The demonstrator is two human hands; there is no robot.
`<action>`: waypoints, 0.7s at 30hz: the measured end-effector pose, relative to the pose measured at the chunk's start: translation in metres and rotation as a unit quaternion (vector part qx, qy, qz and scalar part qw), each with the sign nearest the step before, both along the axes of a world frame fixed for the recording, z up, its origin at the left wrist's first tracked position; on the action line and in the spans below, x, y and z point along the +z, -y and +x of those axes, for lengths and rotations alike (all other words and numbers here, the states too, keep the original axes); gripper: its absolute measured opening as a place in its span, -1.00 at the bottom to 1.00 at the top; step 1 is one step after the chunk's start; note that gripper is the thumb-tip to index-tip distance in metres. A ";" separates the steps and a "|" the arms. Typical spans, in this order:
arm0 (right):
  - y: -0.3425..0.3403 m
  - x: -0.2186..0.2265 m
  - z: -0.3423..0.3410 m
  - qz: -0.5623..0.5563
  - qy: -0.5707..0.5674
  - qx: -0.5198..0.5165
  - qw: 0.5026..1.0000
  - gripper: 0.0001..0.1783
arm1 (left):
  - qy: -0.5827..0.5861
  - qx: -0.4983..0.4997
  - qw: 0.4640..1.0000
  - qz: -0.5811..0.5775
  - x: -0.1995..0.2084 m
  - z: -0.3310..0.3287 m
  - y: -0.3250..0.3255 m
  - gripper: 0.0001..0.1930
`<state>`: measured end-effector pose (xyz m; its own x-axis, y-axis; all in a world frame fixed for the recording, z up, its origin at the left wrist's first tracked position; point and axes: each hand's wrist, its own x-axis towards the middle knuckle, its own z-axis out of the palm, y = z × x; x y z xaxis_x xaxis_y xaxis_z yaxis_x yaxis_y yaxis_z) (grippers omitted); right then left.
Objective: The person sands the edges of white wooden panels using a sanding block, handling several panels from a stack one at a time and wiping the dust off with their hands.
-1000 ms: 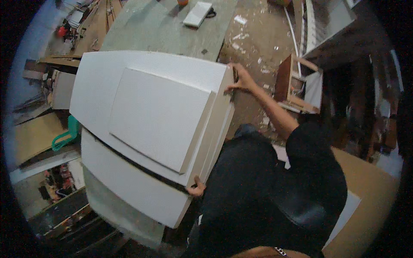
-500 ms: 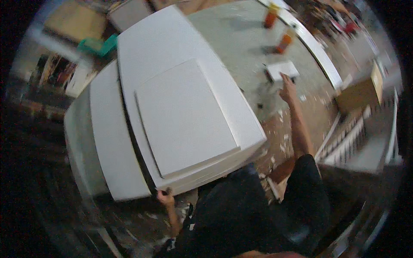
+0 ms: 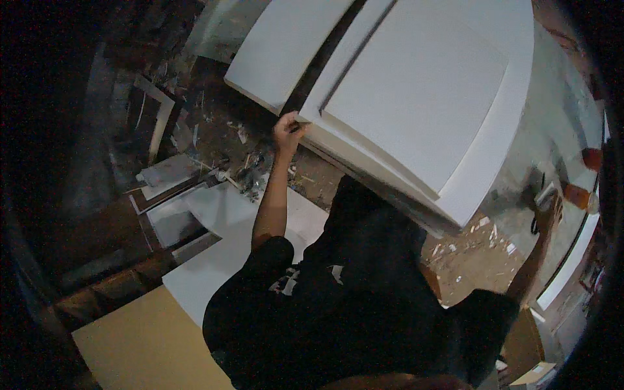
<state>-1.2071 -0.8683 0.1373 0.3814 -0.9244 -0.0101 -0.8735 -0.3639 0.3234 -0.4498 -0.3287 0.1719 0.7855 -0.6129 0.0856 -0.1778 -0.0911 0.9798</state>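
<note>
My left hand (image 3: 288, 133) is at the near left corner of a stack of white panels (image 3: 390, 156), its fingers curled. A small dark thing seems to show between them, too unclear to name. A smaller white panel (image 3: 422, 84) lies on top of the stack. Far to the right, my right hand (image 3: 551, 208) reaches over the greenish tabletop (image 3: 520, 166) to a small white block-like thing (image 3: 545, 194), apparently touching it. How its fingers are set does not show clearly. A dark loop (image 3: 534, 224) hangs by that hand.
Another white panel (image 3: 279, 58) lies left of the stack, across a dark gap. Orange-red bottles (image 3: 578, 196) stand beyond my right hand, near a white strip (image 3: 572, 260). White sheets (image 3: 224, 211), a tan board (image 3: 143, 338) and scraps (image 3: 484, 237) lie lower down.
My view has swung to the left and down, so the panels sit higher and further right. My left hand stays at the stack's corner; my right hand stays by the small white block.
</note>
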 end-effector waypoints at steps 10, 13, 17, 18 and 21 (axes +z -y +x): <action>-0.175 0.053 0.003 -0.185 0.185 -0.175 0.949 -0.07 | 0.225 -0.086 0.958 0.156 0.042 0.036 0.001 -0.56; -0.284 0.071 0.021 -0.225 0.345 -0.261 0.873 -0.19 | 0.134 -0.144 0.976 0.089 0.028 0.049 0.001 -0.51; -0.467 0.035 0.092 -0.237 0.594 -0.407 0.652 -0.36 | -0.018 -0.234 0.972 0.008 0.010 0.076 -0.033 -0.62; -0.512 0.024 0.116 -0.230 0.638 -0.436 0.592 -0.39 | 0.022 -0.280 0.958 0.061 0.019 0.073 -0.034 -0.66; -0.590 -0.019 0.219 -0.173 0.745 -0.489 0.420 -0.50 | 0.170 -0.373 0.905 0.114 0.068 0.091 -0.006 -0.73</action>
<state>-0.9884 -0.2781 0.1184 -0.8370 -0.4945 -0.2343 0.1230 0.2472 -0.9611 -0.3589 -0.3226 0.2396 0.0971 -0.9941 0.0489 -0.5612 -0.0141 0.8276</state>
